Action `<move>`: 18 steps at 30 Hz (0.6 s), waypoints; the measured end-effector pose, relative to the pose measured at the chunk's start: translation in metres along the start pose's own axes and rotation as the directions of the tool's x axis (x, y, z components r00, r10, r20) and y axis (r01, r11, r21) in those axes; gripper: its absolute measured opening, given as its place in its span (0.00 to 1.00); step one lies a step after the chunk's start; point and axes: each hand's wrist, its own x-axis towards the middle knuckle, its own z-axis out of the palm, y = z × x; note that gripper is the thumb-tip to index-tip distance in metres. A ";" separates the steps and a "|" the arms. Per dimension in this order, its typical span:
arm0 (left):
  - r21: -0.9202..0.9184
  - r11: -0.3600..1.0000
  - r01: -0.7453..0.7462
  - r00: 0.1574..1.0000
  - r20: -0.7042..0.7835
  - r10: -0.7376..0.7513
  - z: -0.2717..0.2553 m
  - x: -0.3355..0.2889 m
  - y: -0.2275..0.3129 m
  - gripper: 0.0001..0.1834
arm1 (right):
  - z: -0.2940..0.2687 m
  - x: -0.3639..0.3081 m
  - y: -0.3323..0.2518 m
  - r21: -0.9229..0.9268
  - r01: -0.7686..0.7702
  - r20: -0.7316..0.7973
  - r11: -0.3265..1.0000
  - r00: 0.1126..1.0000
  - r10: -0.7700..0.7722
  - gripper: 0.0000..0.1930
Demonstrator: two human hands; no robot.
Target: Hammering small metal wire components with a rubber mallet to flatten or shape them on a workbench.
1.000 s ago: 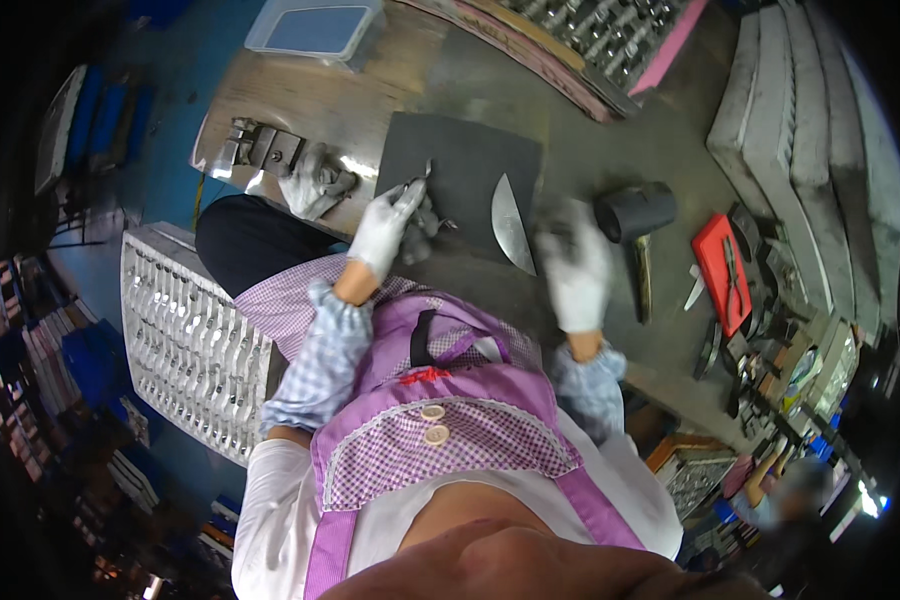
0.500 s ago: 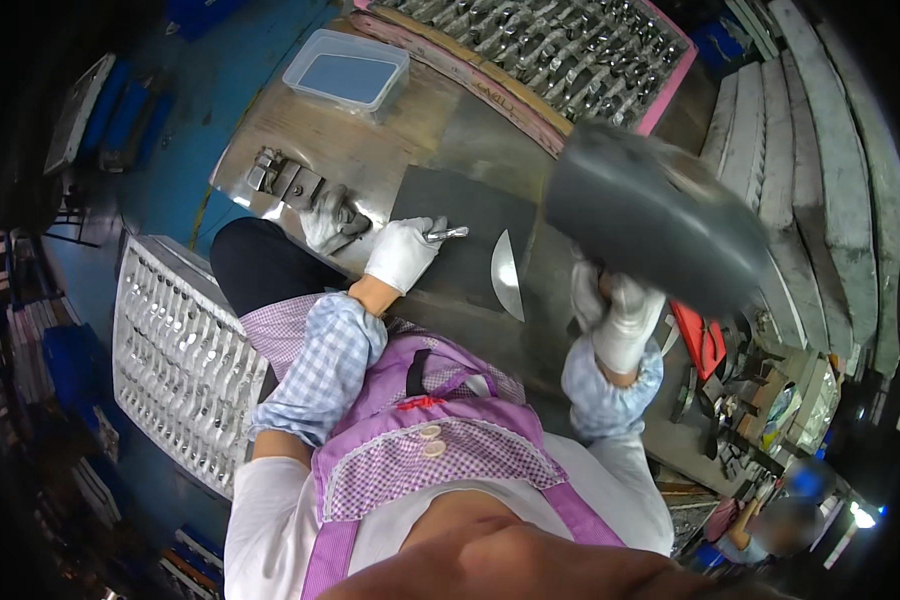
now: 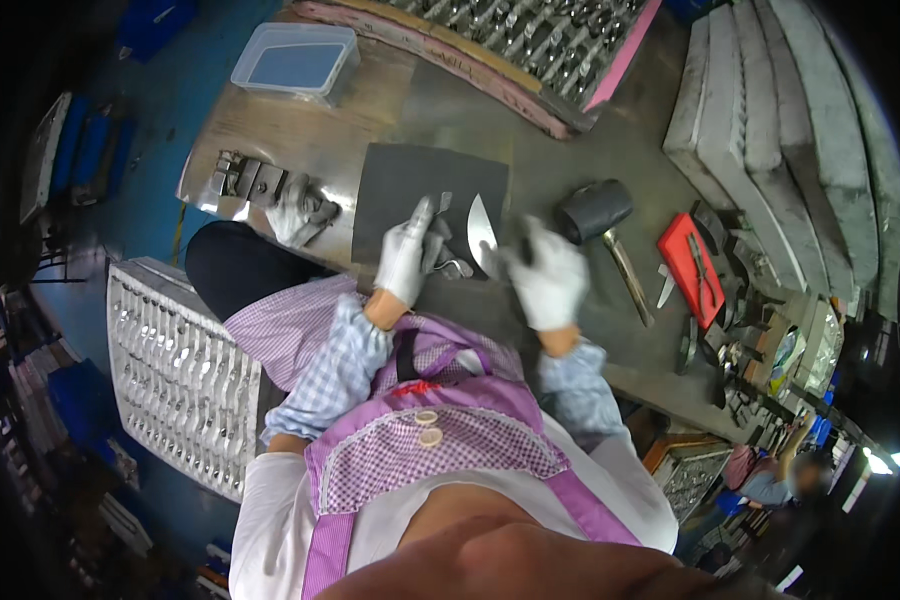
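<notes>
Evidently, the work is kept close to the body: a half-moon-shaped sheet of shiny metal [image 3: 481, 235] lies on the right part of a dark grey, rectangular mat [image 3: 385, 180], which probably shields the desk [image 3: 560, 150] from scratches. The white-gloved left hand [image 3: 402, 264] rests over the mat's near part, beside a small, curved, shiny metal piece [image 3: 457, 268]; whether its fingers are clamped on anything I cannot tell. The white-gloved right hand [image 3: 548, 272] is blurred just right of the half-moon sheet, so I cannot tell whether its fingers are together or touch the metal. A mallet with a black cylindrical head [image 3: 597, 210] and a wooden handle lies beyond it, handle slanting toward the person, presumably for an easy grab. Pliers [image 3: 703, 275] lie on a bright red tray [image 3: 681, 245], farther right.

As for edges, the mat ends short of the mallet, and a strip of desk between them gives the right hand sideways room. Leftward, a grey metal fixture [image 3: 253, 180] and a crumpled whitish glove [image 3: 300, 212] sit near the desk's border, likely limiting the left hand's reach there.
</notes>
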 end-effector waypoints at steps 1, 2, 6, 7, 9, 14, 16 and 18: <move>-0.198 0.971 0.133 0.989 0.088 -0.118 0.006 -0.002 -0.004 0.30 | 0.024 0.000 -0.019 -0.027 -0.053 0.254 0.998 0.965 0.058 0.27; -0.254 0.949 0.190 0.981 0.097 -0.170 0.010 -0.003 -0.007 0.29 | 0.040 -0.001 -0.030 0.093 -0.234 0.241 0.968 0.948 0.206 0.32; -0.402 0.898 0.180 0.984 0.063 -0.169 0.016 -0.009 -0.018 0.23 | 0.053 0.000 -0.054 0.210 -0.380 0.538 0.901 0.814 0.218 0.37; -0.424 0.897 0.129 0.990 0.004 -0.140 0.016 -0.010 -0.020 0.22 | 0.043 0.001 -0.057 0.205 -0.413 0.617 0.888 0.758 0.210 0.37; -0.413 0.902 0.125 0.992 0.021 -0.127 0.014 -0.011 -0.025 0.17 | 0.022 0.003 -0.067 0.784 -0.307 0.265 0.539 0.952 0.156 0.36; -0.497 0.864 0.084 0.978 -0.123 -0.166 0.009 -0.013 -0.031 0.11 | 0.004 0.011 -0.092 0.685 -0.319 0.284 0.655 0.945 0.163 0.34; -0.527 0.845 0.093 0.967 -0.153 -0.202 0.008 -0.015 -0.030 0.11 | 0.009 0.011 -0.095 0.670 -0.368 0.340 0.645 0.924 0.174 0.34; -0.489 0.872 0.021 0.941 -0.284 -0.181 0.010 -0.018 -0.028 0.10 | 0.013 0.010 -0.095 0.811 -0.339 0.329 0.477 0.938 0.109 0.33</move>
